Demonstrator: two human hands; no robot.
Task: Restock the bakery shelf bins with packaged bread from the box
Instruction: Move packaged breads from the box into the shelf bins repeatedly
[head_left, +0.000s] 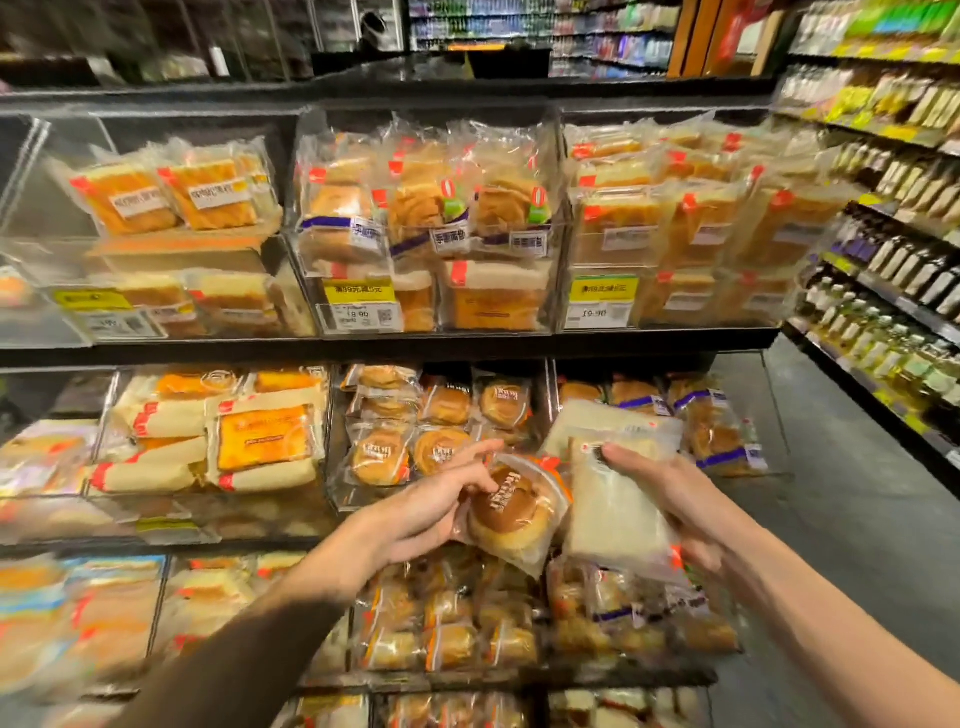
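Observation:
My left hand (426, 512) grips a packaged round brown bun (511, 514) in clear wrap, thumb on top of it. My right hand (670, 499) holds a packaged white sliced bread (615, 512), fingers curled round its right edge. Both packs hang side by side in front of the middle shelf. Behind them, a clear bin (340, 499) holds several similar round buns (382, 454). A second white pack (587, 415) lies just behind the one I hold. The box is out of view.
Clear acrylic bins of packaged bread fill three shelf levels, with yellow price tags (358, 293) on the top row. A bin at the upper left (31, 208) is partly bare. An aisle floor (841, 499) runs on the right beside a shelf of bottles (893, 291).

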